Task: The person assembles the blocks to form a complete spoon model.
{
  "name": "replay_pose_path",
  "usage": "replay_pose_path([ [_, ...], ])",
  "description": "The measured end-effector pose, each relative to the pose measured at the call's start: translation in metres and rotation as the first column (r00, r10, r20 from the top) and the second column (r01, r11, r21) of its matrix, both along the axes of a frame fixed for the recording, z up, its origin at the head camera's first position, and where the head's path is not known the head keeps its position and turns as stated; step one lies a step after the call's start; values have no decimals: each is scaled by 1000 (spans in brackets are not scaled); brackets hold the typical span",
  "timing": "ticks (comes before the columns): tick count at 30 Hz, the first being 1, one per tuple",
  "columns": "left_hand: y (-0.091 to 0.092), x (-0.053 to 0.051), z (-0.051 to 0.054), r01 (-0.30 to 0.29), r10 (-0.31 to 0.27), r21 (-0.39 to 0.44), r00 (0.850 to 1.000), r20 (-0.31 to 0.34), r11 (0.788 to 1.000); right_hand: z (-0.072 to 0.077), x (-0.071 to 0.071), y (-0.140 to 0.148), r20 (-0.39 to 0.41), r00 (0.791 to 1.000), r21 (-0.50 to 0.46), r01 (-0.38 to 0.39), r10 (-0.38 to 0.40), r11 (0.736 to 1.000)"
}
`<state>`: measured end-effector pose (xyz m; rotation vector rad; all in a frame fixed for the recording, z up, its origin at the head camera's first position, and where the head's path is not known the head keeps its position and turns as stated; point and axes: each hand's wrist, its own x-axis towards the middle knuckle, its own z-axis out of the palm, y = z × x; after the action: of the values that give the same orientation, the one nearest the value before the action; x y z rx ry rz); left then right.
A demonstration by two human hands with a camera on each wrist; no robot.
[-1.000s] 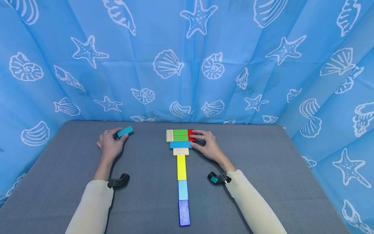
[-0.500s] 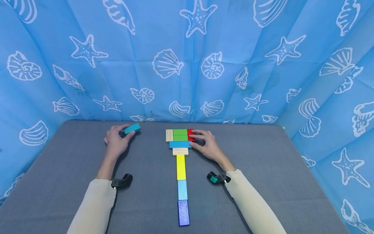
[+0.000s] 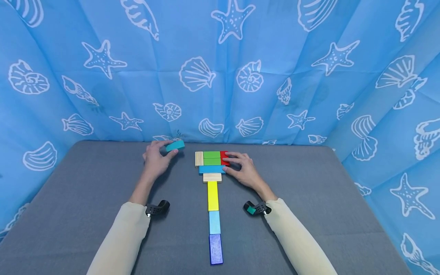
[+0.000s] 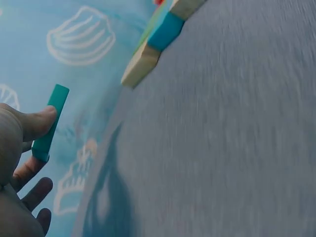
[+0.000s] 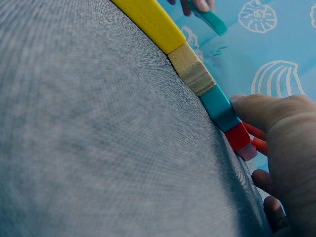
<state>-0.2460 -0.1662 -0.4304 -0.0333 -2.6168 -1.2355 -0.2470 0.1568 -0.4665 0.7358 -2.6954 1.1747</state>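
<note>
Between the thumb and fingers of my left hand (image 3: 156, 160) a teal wooden block (image 3: 175, 145) is pinched. The left wrist view shows this teal block (image 4: 51, 121) held above the table, with a shadow below. My right hand (image 3: 245, 170) rests its fingertips on the red block (image 3: 224, 156), and its thumb touches the right end of the long blue block (image 3: 210, 170). Two green blocks (image 3: 211, 154) lie between the red block and a plain wood block (image 3: 199, 159), all just beyond the blue block.
Below the blue block, a second plain wood block (image 3: 212, 177), a yellow block (image 3: 212, 195), a light blue block (image 3: 214, 222) and a purple-blue block (image 3: 216, 249) form a column towards me. The grey table (image 3: 288, 233) ends at a blue seashell curtain (image 3: 220, 95).
My left hand has moved right with the teal block, towards the laid-out blocks. My right hand has stayed in place at the red and blue blocks.
</note>
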Motion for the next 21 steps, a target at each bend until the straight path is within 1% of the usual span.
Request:
replay_pose_path([
  [6, 28, -5, 8, 56, -56, -17, 998, 0, 998, 0, 0, 0, 3, 1000, 3, 0, 0, 1000],
  [13, 61, -15, 15, 117, -117, -23, 993, 13, 993, -1, -1, 1, 18, 1000, 10, 2, -2, 1000],
  [17, 76, -20, 17, 133, -132, -30, 991, 31, 991, -1, -1, 1, 20, 1000, 13, 4, -5, 1000],
  [21, 86, -26, 15, 125, -121, -64, 990, 69, 990, -1, -1, 1, 21, 1000, 16, 1, -1, 1000],
])
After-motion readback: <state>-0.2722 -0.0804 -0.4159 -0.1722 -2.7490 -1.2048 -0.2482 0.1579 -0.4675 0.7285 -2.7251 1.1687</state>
